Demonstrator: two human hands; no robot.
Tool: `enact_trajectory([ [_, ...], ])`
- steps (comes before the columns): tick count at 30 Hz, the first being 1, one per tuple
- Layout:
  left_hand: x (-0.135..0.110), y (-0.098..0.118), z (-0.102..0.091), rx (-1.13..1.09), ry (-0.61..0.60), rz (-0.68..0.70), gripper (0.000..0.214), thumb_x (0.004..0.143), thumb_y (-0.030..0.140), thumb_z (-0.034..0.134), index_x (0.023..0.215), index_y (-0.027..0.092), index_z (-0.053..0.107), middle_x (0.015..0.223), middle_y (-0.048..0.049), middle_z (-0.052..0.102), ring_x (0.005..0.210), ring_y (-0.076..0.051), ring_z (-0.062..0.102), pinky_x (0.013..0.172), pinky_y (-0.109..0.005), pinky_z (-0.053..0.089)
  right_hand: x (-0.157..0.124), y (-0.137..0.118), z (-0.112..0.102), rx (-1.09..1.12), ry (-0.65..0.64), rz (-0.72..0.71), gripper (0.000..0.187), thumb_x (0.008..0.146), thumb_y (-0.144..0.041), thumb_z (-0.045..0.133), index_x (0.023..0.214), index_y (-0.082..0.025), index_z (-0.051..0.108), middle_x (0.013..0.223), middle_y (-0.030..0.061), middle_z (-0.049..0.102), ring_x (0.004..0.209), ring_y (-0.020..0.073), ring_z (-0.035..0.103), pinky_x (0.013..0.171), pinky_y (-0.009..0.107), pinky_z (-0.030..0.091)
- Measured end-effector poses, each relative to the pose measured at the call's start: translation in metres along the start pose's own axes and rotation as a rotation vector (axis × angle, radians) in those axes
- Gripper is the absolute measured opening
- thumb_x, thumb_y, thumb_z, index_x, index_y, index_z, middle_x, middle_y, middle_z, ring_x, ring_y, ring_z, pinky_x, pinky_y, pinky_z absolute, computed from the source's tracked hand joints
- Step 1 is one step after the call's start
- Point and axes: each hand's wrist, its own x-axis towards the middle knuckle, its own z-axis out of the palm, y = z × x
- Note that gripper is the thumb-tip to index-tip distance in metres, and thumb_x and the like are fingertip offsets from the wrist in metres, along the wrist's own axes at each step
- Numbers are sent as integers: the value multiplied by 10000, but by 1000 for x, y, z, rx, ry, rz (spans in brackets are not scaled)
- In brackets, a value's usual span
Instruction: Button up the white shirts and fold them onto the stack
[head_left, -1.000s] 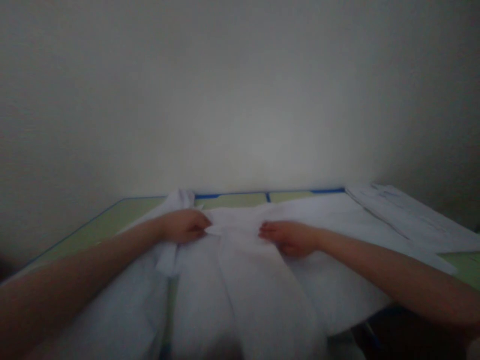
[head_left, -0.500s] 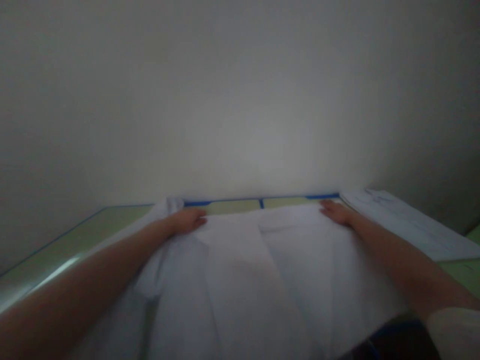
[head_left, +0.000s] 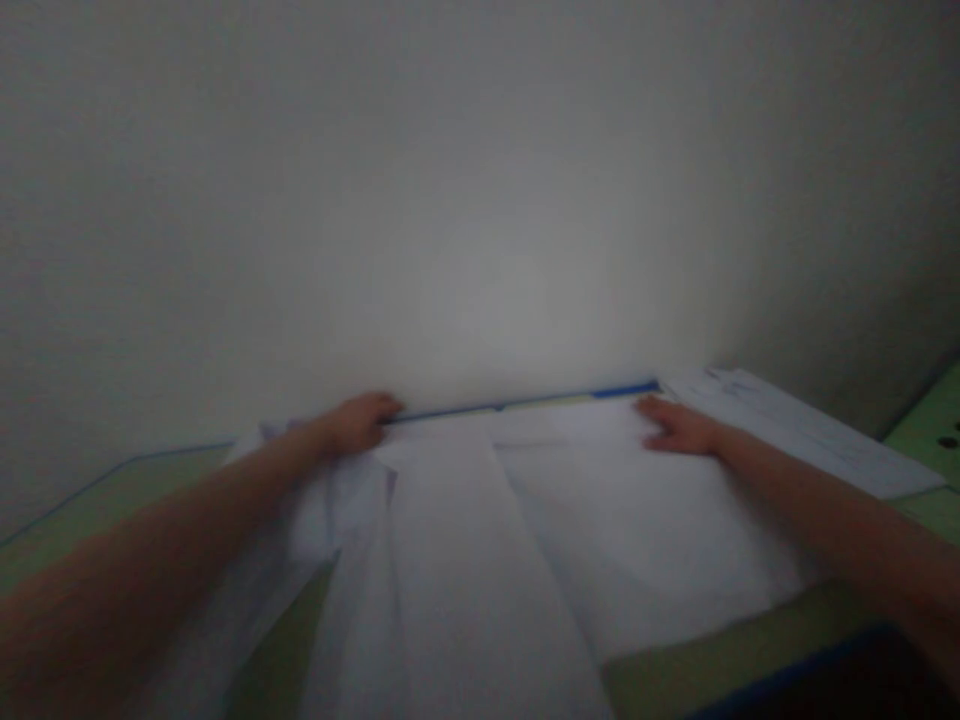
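Cloth lies beneath the right hand, fingers parted; whether the left hand grips is unclear.

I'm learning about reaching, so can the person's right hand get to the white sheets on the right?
Probably yes: the right hand is on the white cloth, and the white sheets lie close beside it. I see nothing standing between them.

Green desk, blue edging; white cloth spread across middle, faintly marked white sheets at right.
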Motion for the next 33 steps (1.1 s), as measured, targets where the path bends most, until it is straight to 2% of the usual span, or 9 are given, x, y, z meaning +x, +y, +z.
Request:
enact_trajectory([
  [4, -27, 31, -2, -102, -62, 193, 756, 631, 164, 519, 1358, 198, 316, 1403, -54, 351, 1261, -222, 340, 1055, -340, 253, -5, -14, -5, -6, 23, -17, 499, 855, -426, 377, 1286, -191, 469, 1307, 63, 470, 1197, 209, 441, 1033, 369, 326],
  [6, -36, 44, 2, -105, -97, 209, 746, 647, 145, 507, 1365, 204, 314, 1408, -51, 349, 1267, -208, 340, 1059, -331, 253, -1, -19, -7, -48, 22, -1, 416, 849, -352, 377, 1196, -210, 558, 1237, 51, 538, 1135, 212, 500, 1002, 380, 363],
  [9, -41, 50, 7, -98, -126, 194, 604, 709, 143, 464, 1305, 226, 424, 1355, -29, 434, 1243, -186, 385, 1056, -333, 262, 6, -25, -15, -119, 33, 25, 371, 826, -305, 399, 1114, -217, 617, 1170, 53, 586, 1079, 225, 541, 958, 386, 402],
  [12, -42, 46, 3, -138, -88, 148, 500, 753, 139, 413, 1235, 231, 510, 1285, -9, 513, 1202, -165, 439, 1049, -327, 275, 5, -30, -25, -149, 61, 52, 375, 828, -316, 396, 1110, -213, 620, 1142, 60, 603, 1045, 231, 561, 923, 384, 426],
  [16, -47, 42, -11, -306, -43, 142, 473, 782, 145, 373, 1223, 223, 524, 1279, -3, 519, 1185, -144, 457, 1025, -296, 311, -8, -29, -32, -131, 68, 71, 386, 823, -319, 395, 1128, -217, 609, 1152, 57, 598, 1039, 229, 563, 916, 387, 427],
  [22, -62, 53, -14, -395, -170, 114, 480, 749, 252, 488, 1227, 228, 521, 1223, -25, 566, 1069, -182, 547, 896, -272, 428, -26, -28, -29, 70, -32, -8, 385, 807, -402, 442, 1079, -212, 637, 1183, 68, 576, 1076, 240, 538, 945, 402, 404],
  [25, -63, 50, -7, -326, -89, 48, 541, 733, 281, 515, 1267, 201, 475, 1296, -54, 499, 1144, -207, 491, 952, -299, 391, -21, -36, -32, 176, -23, 27, 421, 840, -458, 385, 1040, -197, 649, 1125, 82, 606, 1040, 238, 555, 937, 402, 410],
  [28, -62, 39, 5, -269, -52, -18, 602, 755, 306, 494, 1326, 146, 389, 1387, -96, 378, 1259, -222, 364, 1049, -339, 280, -5, -52, -27, 237, 40, 92, 487, 856, -500, 336, 1134, -195, 594, 1162, 90, 582, 1072, 237, 537, 960, 408, 393],
  [33, -67, 28, 38, -203, -63, -70, 848, 738, 515, 521, 1402, 92, 207, 1453, -163, 188, 1330, -265, 206, 1075, -371, 215, 18, -80, 2, 162, -10, -21, 681, 774, -601, 454, 1349, -246, 374, 1403, 91, 325, 1281, 278, 309, 1051, 463, 249],
])
